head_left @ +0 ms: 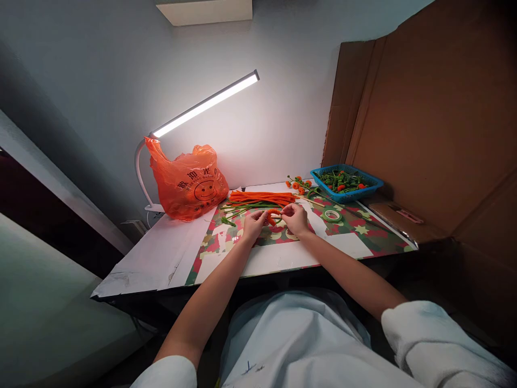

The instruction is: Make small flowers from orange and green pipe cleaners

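Observation:
Between my two hands, over the middle of the table, is a coiled orange pipe cleaner (274, 213). My left hand (254, 223) pinches its left side, and the fingertips of my right hand (294, 218) close on its right side. Just beyond the hands lies a bundle of straight orange pipe cleaners (260, 198), with green stems (246, 207) along its near side. A small green leafy piece (228, 221) rests left of my left hand. Right of my right hand is a roll of green tape (332, 216).
Finished orange flowers (299, 185) lie at the back beside a blue basket (355, 194) of green stems and orange flowers. An orange plastic bag (188, 183) stands at the left under a lit lamp (205, 105). Cardboard (428, 118) walls the right side.

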Available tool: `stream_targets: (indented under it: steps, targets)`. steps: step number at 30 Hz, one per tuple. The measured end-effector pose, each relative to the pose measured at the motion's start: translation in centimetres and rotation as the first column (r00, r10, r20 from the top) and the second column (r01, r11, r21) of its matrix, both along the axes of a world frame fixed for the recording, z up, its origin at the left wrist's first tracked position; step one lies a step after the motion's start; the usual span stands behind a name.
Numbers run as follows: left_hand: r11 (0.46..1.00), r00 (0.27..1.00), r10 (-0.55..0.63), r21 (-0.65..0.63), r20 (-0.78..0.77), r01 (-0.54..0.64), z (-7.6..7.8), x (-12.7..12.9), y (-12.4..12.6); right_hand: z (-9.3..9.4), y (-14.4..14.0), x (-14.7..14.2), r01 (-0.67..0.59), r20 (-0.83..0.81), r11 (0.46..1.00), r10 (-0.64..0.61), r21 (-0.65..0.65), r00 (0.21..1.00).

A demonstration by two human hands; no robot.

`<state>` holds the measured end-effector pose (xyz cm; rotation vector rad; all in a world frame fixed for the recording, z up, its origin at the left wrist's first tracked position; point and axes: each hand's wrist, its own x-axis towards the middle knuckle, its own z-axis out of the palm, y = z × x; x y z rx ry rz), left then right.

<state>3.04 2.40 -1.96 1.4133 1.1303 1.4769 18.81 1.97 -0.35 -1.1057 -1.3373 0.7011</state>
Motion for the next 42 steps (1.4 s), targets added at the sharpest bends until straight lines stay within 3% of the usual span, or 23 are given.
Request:
stream_targets:
  steps: [13,19,35,40,42]
  targets:
    - [1.0,1.0,-0.019,0.005,-0.002,0.019,-0.1,0.0,0.1,-0.4,0.3,-0.1,-0.007,-0.029,0.999,0.008,0.038,1.0]
    - [1.0,0.999,0.013,0.005,0.053,-0.014,0.2,0.1,0.0,-0.7,0.3,-0.4,0.005,0.064,0.997,-0.01,0.08,0.998]
    - [0.999,0.995,-0.002,-0.034,0.095,0.005,0.4,0.2,-0.4,-1.6,1.1,-0.2,-0.066,-0.049,0.997,0.064,-0.046,0.997]
    - [0.999,0.997,-0.013,-0.047,0.072,0.016,0.5,0.2,-0.5,-1.1,0.8,-0.1,-0.076,0.038,0.995,0.079,-0.064,0.996]
    - [0.999,0.996,0.001,-0.043,0.089,0.003,0.7,0.2,-0.4,-0.7,0.7,0.0,-0.036,0.141,0.999,0.033,0.02,0.989]
